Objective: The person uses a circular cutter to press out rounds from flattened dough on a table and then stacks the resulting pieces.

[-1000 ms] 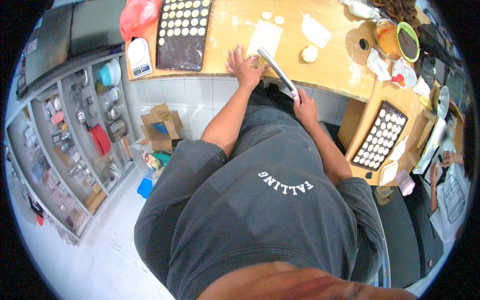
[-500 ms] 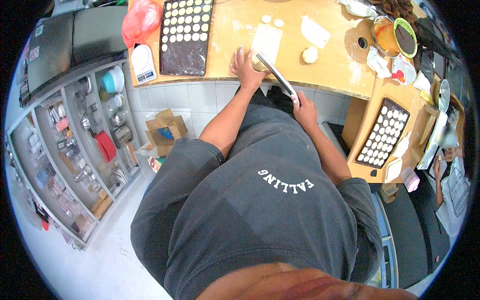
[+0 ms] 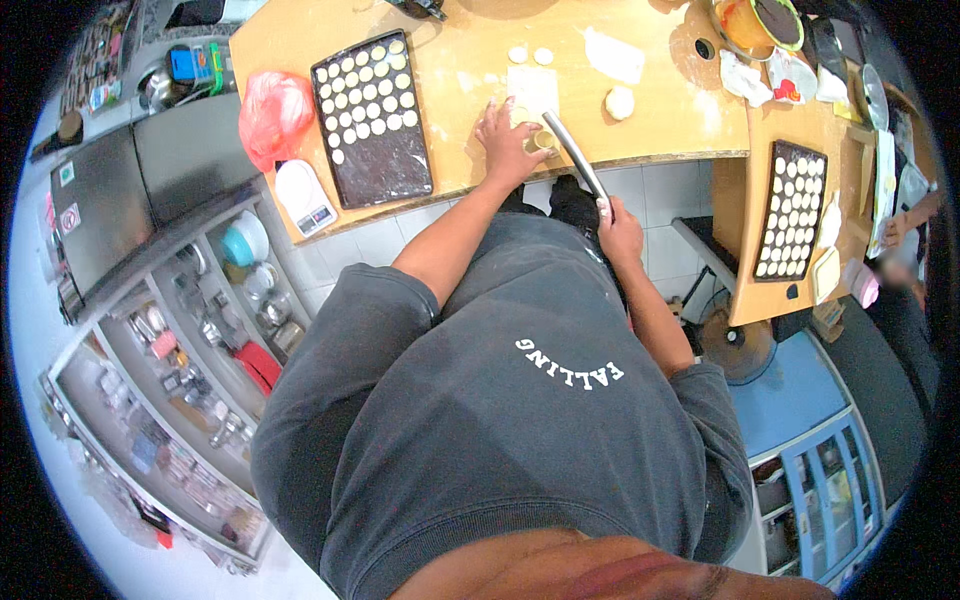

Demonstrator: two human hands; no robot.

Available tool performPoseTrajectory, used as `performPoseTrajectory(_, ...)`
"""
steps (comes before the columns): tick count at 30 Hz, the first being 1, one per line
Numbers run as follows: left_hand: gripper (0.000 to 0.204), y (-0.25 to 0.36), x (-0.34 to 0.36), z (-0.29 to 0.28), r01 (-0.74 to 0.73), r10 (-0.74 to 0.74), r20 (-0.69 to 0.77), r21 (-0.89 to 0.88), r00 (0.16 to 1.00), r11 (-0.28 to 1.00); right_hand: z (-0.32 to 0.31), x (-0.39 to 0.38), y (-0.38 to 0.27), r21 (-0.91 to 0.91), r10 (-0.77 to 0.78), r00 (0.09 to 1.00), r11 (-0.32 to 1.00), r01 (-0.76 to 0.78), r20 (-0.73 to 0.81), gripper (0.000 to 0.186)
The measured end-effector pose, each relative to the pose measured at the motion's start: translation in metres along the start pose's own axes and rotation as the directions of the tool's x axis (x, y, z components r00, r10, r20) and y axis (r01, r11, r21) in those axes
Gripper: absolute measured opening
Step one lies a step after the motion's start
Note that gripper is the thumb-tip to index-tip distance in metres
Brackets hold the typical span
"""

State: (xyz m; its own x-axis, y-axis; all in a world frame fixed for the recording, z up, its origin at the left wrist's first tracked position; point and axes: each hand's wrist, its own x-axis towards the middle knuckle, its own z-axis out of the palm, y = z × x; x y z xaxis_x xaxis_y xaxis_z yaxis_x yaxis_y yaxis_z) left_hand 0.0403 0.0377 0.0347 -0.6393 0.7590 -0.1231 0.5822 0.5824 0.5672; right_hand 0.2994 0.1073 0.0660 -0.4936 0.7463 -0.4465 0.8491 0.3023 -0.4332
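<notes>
My left hand (image 3: 508,150) lies at the near edge of a pale rolled-out dough sheet (image 3: 534,88) on the wooden table (image 3: 455,120), fingers spread. By its thumb is a small yellowish ring-shaped piece (image 3: 543,140), maybe a round cutter. My right hand (image 3: 621,232) grips the lower end of a long metal rod-like tool (image 3: 577,156), whose far end reaches the dough sheet beside my left hand. Two pale dough discs (image 3: 518,54) sit beyond the sheet. To the right rests a dough lump (image 3: 620,102), with a flat white piece (image 3: 613,55) behind it.
Left of my hands is a dark baking tray (image 3: 385,180) with rows of dough discs. A white scale (image 3: 302,200) and pink plastic bag (image 3: 272,118) flank it. Another filled tray (image 3: 791,210) lies right, near bowls (image 3: 778,22). Part of another person's arm (image 3: 912,220) shows far right.
My view has shifted, so the table appears lower and tilted. The ring-shaped piece now shows beside my left thumb. My right hand still holds the metal tool.
</notes>
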Motion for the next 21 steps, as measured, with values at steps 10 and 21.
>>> performPoseTrajectory(10,0.037,-0.022,0.017,-0.007,-0.22,0.22,0.075,-0.015,0.973,0.975,0.048,-0.041,-0.031,0.106,0.151,0.969,0.986,-0.132,-0.194,0.032)
performPoseTrajectory(21,0.039,-0.026,0.018,-0.007,-0.265,0.26,0.123,0.027,0.958,0.964,0.067,-0.062,-0.055,0.186,0.309,0.919,0.945,-0.268,-0.245,0.03)
